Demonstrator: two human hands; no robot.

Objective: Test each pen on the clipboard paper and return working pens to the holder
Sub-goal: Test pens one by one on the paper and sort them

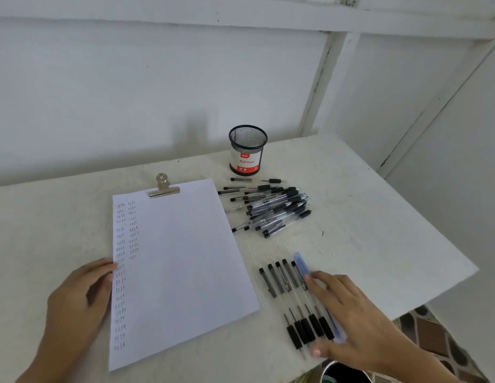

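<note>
White clipboard paper (pixel 182 261) under a metal clip (pixel 164 187) lies in the middle, with two columns of small test marks down its left side. A black mesh pen holder (pixel 247 150) labelled "Ball Pens" stands behind it, with no pens showing above its rim. A loose pile of black-grip pens (pixel 271 210) lies in front of the holder. Near the front, a row of several pens (pixel 296 302) lies side by side next to a blue ruler-like strip (pixel 303 265). My left hand (pixel 80 297) rests flat on the paper's left edge. My right hand (pixel 348 319) hovers open over the row and the blue strip.
The white table (pixel 379 244) ends at a slanted right edge, with patterned floor (pixel 434 335) beyond. A wall stands close behind the holder. A dark round container (pixel 343 373) sits below the table's front edge.
</note>
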